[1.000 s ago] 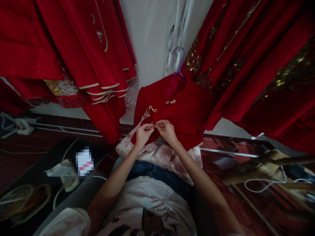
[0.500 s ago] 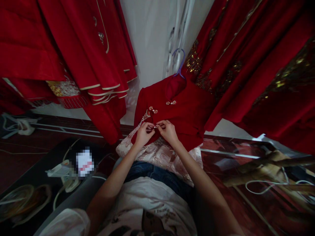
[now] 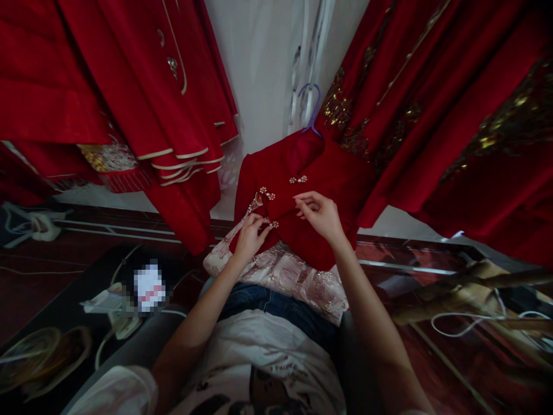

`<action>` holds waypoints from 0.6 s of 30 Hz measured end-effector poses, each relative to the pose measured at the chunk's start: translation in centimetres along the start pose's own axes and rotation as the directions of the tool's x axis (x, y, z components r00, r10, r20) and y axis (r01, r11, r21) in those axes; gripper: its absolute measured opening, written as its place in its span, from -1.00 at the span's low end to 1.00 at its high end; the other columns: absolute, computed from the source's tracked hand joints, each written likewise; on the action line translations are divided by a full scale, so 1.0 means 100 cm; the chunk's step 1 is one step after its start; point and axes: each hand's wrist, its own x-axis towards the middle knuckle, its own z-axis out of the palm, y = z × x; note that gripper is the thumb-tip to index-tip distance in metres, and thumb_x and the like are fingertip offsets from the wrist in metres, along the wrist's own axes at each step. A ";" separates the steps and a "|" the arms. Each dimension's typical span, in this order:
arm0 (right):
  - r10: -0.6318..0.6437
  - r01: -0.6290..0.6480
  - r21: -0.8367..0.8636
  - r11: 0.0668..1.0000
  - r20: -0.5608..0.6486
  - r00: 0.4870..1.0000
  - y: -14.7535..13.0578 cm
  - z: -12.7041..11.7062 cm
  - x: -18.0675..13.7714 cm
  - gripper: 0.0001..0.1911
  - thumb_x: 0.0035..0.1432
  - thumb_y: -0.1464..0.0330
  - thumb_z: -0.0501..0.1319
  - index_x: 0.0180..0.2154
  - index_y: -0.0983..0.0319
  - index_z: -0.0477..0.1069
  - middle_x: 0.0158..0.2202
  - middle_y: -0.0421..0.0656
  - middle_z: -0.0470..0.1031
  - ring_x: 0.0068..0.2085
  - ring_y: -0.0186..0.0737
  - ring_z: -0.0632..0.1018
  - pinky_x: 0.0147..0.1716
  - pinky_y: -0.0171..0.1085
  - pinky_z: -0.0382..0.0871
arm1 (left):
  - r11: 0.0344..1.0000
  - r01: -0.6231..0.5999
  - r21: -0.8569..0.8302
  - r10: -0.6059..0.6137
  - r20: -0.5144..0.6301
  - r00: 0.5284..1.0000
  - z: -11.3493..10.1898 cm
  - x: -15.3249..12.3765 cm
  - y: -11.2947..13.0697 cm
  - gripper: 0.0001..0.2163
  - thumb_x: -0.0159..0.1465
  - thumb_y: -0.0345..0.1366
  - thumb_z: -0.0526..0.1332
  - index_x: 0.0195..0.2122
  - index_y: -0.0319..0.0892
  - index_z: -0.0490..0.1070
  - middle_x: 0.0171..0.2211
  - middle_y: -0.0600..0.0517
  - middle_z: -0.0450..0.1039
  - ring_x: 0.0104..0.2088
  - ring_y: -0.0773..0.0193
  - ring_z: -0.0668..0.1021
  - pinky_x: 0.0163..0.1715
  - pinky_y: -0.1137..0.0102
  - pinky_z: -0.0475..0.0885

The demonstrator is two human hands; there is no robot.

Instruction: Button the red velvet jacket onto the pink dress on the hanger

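Observation:
A red jacket (image 3: 341,173) on a purple hanger (image 3: 311,118) is spread over my lap, with a pale pink brocade cloth (image 3: 298,282) beneath it. My left hand (image 3: 252,236) pinches the jacket's front edge at a beaded flower fastener (image 3: 274,224). Raised over the jacket to the right, my right hand (image 3: 320,214) has thumb and fingertips pressed together; whatever they hold, if anything, is too small to make out. A second flower fastener (image 3: 298,180) and a beaded ornament (image 3: 258,200) show higher on the jacket.
Red garments with cream edging (image 3: 173,115) hang at left, gold-embroidered ones (image 3: 415,127) at right. A dark surface at left bears a power strip (image 3: 125,323) and a plastic container (image 3: 32,357). Wooden bars (image 3: 470,294) and a white cable (image 3: 458,325) lie right.
My right hand has left the fastener beside my left hand and moved up and to the right, fingertips still together. My left hand stays at the fastener.

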 end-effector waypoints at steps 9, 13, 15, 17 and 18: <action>0.017 -0.017 0.029 0.999 0.009 1.000 0.000 0.001 0.000 -0.68 0.14 0.17 0.22 -0.18 0.27 0.49 -0.38 -0.13 0.55 -0.45 -0.31 0.59 -0.48 -0.34 0.50 | 0.976 0.130 -0.177 -0.131 0.009 0.991 0.001 0.004 0.005 -0.90 0.21 -0.28 0.30 -0.34 -0.16 0.41 -0.34 0.04 0.48 -0.33 0.30 0.57 -0.24 0.35 0.55; 0.026 -0.027 0.033 0.999 0.016 1.000 0.001 0.001 0.000 -0.68 0.14 0.17 0.23 -0.19 0.27 0.49 -0.39 -0.13 0.54 -0.45 -0.30 0.58 -0.48 -0.34 0.51 | 0.963 0.169 -0.211 -0.173 0.001 0.985 0.004 0.005 0.004 -0.91 0.21 -0.30 0.30 -0.33 -0.16 0.41 -0.36 0.06 0.50 -0.36 0.32 0.58 -0.28 0.38 0.55; 0.029 -0.030 0.036 0.999 0.017 0.999 0.002 0.000 0.000 -0.68 0.14 0.17 0.23 -0.19 0.27 0.49 -0.39 -0.14 0.54 -0.45 -0.31 0.58 -0.48 -0.34 0.51 | 0.980 0.138 -0.142 -0.142 -0.018 0.990 0.004 0.005 0.004 -0.90 0.20 -0.30 0.30 -0.30 -0.16 0.41 -0.33 0.04 0.49 -0.35 0.32 0.56 -0.29 0.38 0.53; 0.028 -0.028 0.035 0.999 0.013 1.000 0.002 0.000 0.001 -0.68 0.14 0.17 0.23 -0.19 0.26 0.49 -0.40 -0.14 0.54 -0.45 -0.30 0.58 -0.48 -0.34 0.51 | 0.994 0.091 -0.065 -0.091 -0.008 0.996 0.002 0.005 0.004 -0.90 0.21 -0.31 0.29 -0.26 -0.16 0.42 -0.29 0.01 0.47 -0.34 0.31 0.54 -0.27 0.36 0.52; 0.027 -0.027 0.033 0.999 0.012 1.000 0.002 -0.001 0.001 -0.68 0.14 0.16 0.23 -0.19 0.26 0.49 -0.40 -0.14 0.54 -0.45 -0.30 0.59 -0.48 -0.33 0.51 | 0.997 0.068 -0.038 -0.068 0.007 0.998 0.001 0.005 0.005 -0.90 0.22 -0.31 0.28 -0.25 -0.16 0.43 -0.27 0.00 0.47 -0.33 0.30 0.54 -0.26 0.35 0.51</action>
